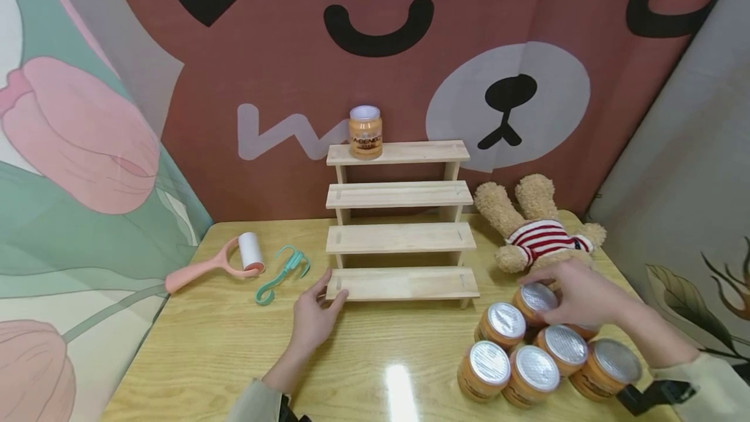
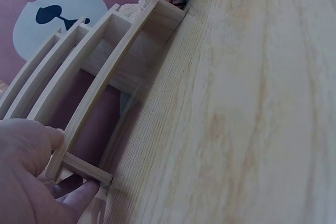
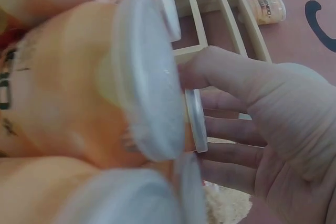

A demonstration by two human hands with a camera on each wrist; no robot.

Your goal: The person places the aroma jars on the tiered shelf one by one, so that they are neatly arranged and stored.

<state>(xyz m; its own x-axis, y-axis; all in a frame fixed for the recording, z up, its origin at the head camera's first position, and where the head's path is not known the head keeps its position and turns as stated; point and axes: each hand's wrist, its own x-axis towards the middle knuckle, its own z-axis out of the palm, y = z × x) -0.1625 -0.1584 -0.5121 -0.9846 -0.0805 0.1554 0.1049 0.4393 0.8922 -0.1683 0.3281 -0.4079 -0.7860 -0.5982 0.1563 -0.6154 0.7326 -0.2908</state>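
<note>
Six orange jars with silver lids stand in a close group on the table [image 1: 205, 350], to the right of and nearer to the person than the lowest step of the wooden step shelf [image 1: 401, 239]. The right hand [image 1: 580, 295] is over the jar at the back of this group [image 1: 536, 301]; its fingers curl around the lid and the upper wall of the jar, so it has hold of it, though the jar seems not yet lifted. The left hand [image 1: 313, 318] is at the left end of the lowest step, with the thumb on top and the fingers against the front edge, relaxed rather than closed around it; it looks to be steadying the shelf.

One more jar of the same kind [image 1: 366, 132] stands upright on the top step, near its left end.

My judgement on handling: the jar is stiff and full, so rather heavy for its size. The wall looks smooth and can be slippery, and the flat lid gives little to hold. It is better to take it around the body just under the lid, with thumb and fingers on opposite sides. The neighbours touch it, so a straight lift is safer than a tilt.

Right of the shelf lies a plush bear [image 1: 539, 230]; to the left of the shelf lie a pink lint roller [image 1: 225, 262] and a green hook [image 1: 281, 272].
</note>
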